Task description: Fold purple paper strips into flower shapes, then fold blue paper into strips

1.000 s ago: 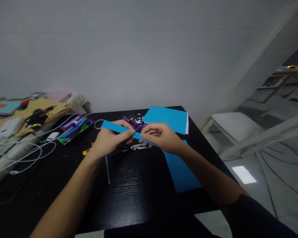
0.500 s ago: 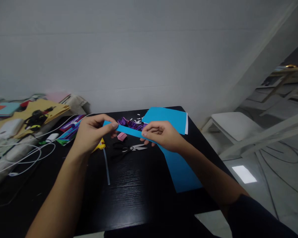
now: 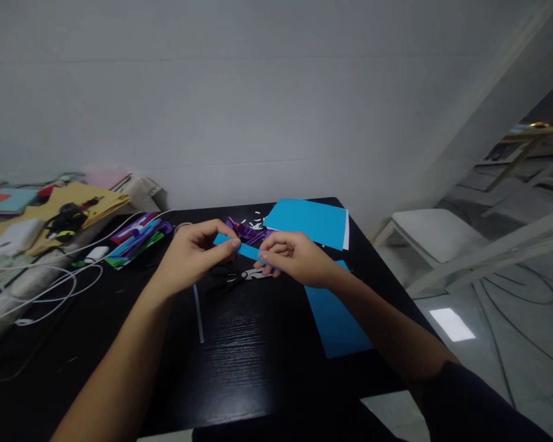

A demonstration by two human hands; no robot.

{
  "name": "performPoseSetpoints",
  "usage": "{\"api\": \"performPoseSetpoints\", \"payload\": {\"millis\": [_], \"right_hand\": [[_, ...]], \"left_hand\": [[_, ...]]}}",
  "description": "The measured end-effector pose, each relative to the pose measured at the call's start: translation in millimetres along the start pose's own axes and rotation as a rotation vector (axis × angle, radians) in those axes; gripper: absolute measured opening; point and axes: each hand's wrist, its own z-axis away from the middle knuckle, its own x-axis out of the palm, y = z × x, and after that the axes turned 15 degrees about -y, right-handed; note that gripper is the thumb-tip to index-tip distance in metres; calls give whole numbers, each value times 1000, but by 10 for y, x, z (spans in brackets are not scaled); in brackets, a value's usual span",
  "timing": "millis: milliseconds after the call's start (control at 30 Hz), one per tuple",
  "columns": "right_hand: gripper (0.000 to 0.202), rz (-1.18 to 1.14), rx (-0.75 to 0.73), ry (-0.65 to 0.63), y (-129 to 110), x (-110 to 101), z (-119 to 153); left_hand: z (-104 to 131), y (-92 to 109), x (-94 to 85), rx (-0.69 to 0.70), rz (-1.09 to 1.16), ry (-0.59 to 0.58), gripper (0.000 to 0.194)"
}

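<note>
A narrow blue paper strip (image 3: 249,250) is stretched between my two hands above the black table (image 3: 239,368). My left hand (image 3: 200,252) pinches it near its left end, thumb on top. Fingers of my right hand (image 3: 292,255) are closed on the strip's right part. Below the strip lie scissors (image 3: 253,274) with dark handles, partly covered by my right fingers. Behind the hands are purple paper pieces (image 3: 249,232) and small white scraps (image 3: 257,221). A blue sheet (image 3: 338,319) lies partly under my right forearm.
Blue and white sheets (image 3: 308,222) lie at the table's back right. A translucent stick (image 3: 198,313) is near the middle. Colored paper strips (image 3: 136,239), white cables (image 3: 74,282) and yellow envelopes (image 3: 37,215) occupy the left. A white stool (image 3: 426,233) stands at right.
My left hand has moved right, closer to my right hand, shortening the span of strip between them. It now covers the pink piece and yellow tool seen before.
</note>
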Motion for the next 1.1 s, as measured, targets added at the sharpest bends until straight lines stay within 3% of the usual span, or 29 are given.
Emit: {"api": "performPoseSetpoints", "payload": {"millis": [667,1100], "right_hand": [[18,-7,-20,12,-42,13,17],[20,-39,-57,6,-10,-4,10]], "left_hand": [[17,24,0,10,-3,43,10],[-19,-64,54,0,172,65,10]]}}
